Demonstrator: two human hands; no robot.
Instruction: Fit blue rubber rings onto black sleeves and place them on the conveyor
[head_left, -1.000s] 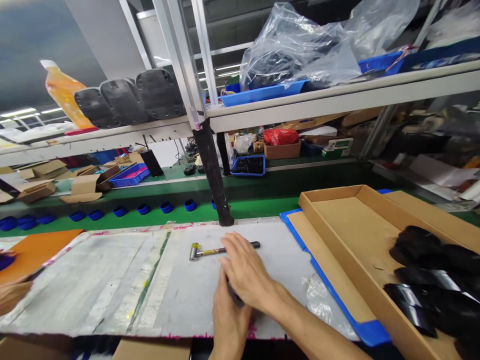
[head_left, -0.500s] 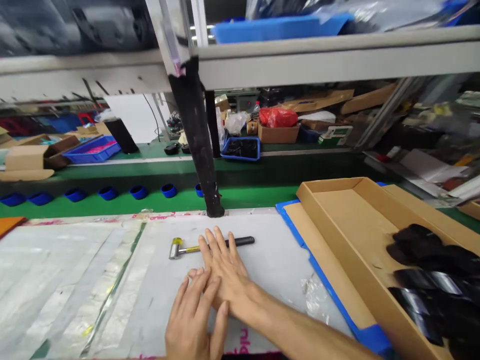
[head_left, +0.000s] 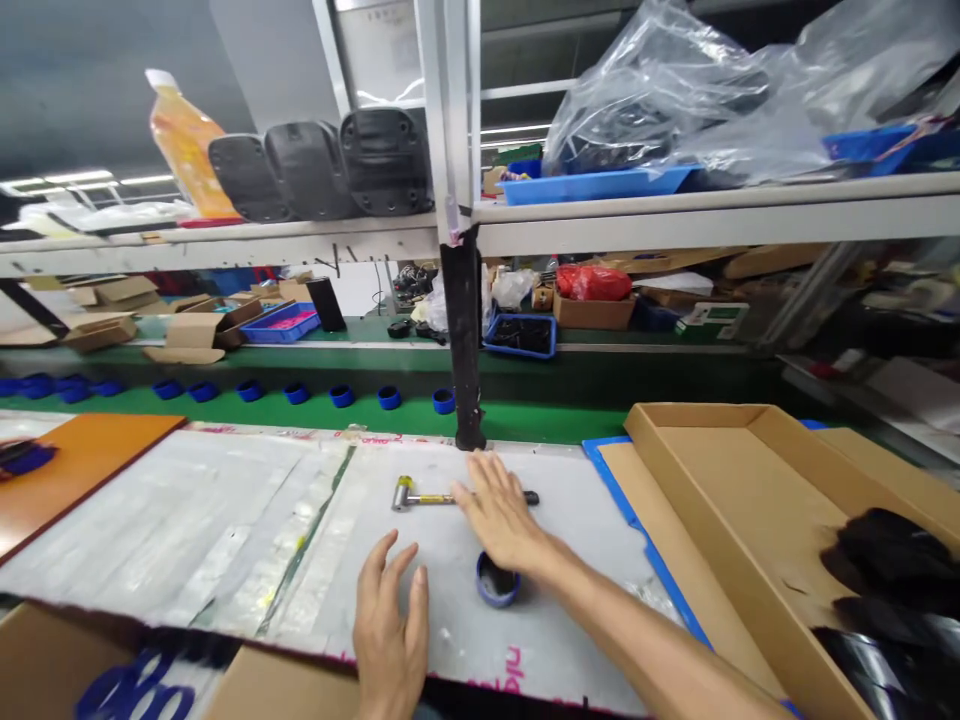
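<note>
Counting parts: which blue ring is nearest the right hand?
The blue ring on the white worktop by the right hand; the row on the green surface sits farther.

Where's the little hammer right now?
In the head view, the hammer lies on the white table cover just below the middle, its handle partly hidden by the right hand, with the black post beyond it and a blue ring nearer the person.

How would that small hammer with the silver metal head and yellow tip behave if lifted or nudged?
The hammer would probably feel head-heavy, since its chunky metal head sits at one end. It should stay stiff, as the shaft looks straight. Nudged, it would more likely pivot than roll, because the head juts crosswise from the shaft.
</note>
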